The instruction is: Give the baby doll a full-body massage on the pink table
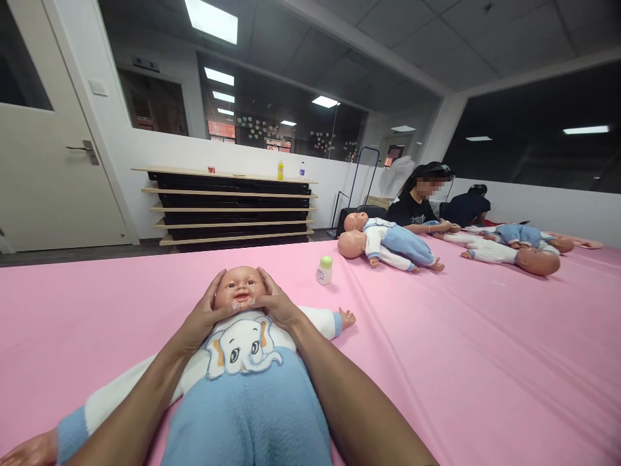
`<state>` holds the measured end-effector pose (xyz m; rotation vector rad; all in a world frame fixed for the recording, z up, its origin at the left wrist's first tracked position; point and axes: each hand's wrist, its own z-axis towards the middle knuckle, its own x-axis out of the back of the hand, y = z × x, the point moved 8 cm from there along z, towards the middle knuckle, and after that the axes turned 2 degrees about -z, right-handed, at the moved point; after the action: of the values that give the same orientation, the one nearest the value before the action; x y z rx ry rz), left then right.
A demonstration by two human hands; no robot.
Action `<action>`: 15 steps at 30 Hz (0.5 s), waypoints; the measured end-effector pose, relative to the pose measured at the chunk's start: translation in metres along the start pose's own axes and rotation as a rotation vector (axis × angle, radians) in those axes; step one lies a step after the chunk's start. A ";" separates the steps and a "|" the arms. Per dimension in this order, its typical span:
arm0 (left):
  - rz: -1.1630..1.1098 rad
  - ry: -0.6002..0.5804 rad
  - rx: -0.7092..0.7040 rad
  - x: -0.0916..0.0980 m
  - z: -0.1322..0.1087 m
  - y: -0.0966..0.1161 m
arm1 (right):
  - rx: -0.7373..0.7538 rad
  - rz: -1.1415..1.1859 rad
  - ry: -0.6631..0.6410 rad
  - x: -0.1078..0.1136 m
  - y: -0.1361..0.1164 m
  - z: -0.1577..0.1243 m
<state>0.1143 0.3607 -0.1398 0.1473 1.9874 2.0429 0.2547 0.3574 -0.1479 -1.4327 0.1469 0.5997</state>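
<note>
A baby doll (pixel 247 408) in a blue and white outfit with an elephant patch lies on its back on the pink-covered table (pixel 436 349). My left hand (pixel 201 320) cups one side of its head, the thumb on the chin. Around the other side of the head is my right hand (pixel 279 304), its thumb also at the chin. Both hands hold the doll's head between them. The doll's arms are spread out sideways. A small white bottle with a green cap (pixel 325 270) stands beyond the doll's outstretched hand.
More dolls (pixel 398 244) lie at the back right, with others (pixel 514 255) farther right. A person in a black shirt (pixel 411 210) sits behind them, and another person (pixel 468 208) is bent over. Stacked boards (pixel 233 194) stand behind the table.
</note>
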 end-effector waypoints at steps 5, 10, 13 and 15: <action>0.008 0.009 -0.006 0.000 0.000 0.000 | 0.012 -0.001 0.000 0.000 0.000 0.000; 0.009 0.013 0.003 -0.003 -0.004 0.004 | 0.009 0.004 0.009 0.003 0.003 0.002; 0.023 0.001 0.002 -0.005 -0.006 0.007 | 0.007 -0.011 0.017 0.004 0.002 0.002; 0.032 0.011 0.001 -0.005 -0.006 0.007 | 0.004 -0.016 0.007 0.003 0.000 0.001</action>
<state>0.1162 0.3537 -0.1323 0.1691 2.0049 2.0672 0.2568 0.3588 -0.1486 -1.4309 0.1420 0.5805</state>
